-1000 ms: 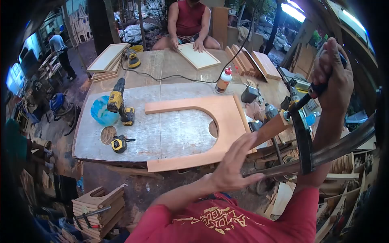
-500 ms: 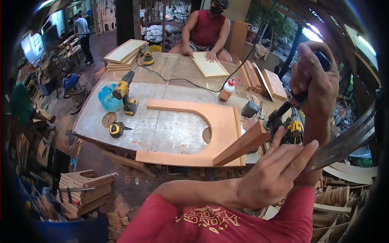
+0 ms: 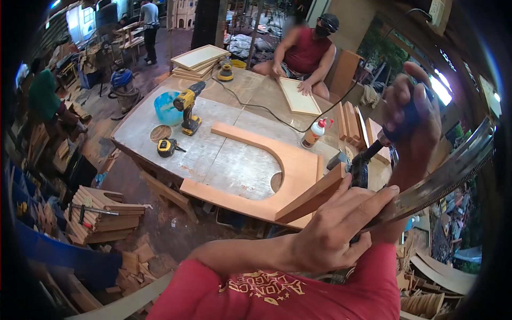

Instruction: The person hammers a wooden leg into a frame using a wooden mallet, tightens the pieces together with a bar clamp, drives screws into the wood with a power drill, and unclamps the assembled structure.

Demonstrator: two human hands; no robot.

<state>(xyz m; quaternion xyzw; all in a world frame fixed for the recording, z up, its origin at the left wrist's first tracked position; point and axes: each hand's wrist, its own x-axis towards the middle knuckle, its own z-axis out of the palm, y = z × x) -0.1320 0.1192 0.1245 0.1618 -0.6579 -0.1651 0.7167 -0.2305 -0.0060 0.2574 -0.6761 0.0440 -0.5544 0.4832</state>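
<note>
My right hand (image 3: 413, 112) is closed around the dark blue handle of a bar clamp (image 3: 440, 184), raised at the right. The clamp's long metal bar slants up to the right, past my forearm. My left hand (image 3: 338, 221) grips the clamp lower down, its fingers along the bar and near the end of a wooden board (image 3: 314, 194). The clamp's screw end (image 3: 362, 162) is beside that board's top end; whether it presses on the wood is hard to see. The board stands tilted on a U-shaped wooden panel (image 3: 296, 170), which lies flat on the worktable.
On the worktable (image 3: 224, 165) are a yellow drill (image 3: 186, 109), a tape measure (image 3: 167, 148), a glue bottle (image 3: 314, 133) and a sander (image 3: 225, 70). Across it a co-worker (image 3: 314, 56) handles a framed panel (image 3: 300, 97). Stacked cut wood (image 3: 101, 213) sits on the floor, left.
The view has turned to the right, so the table appears shifted and tilted. My right hand's fingers have shifted on the clamp handle. Both hands stay on the clamp.
</note>
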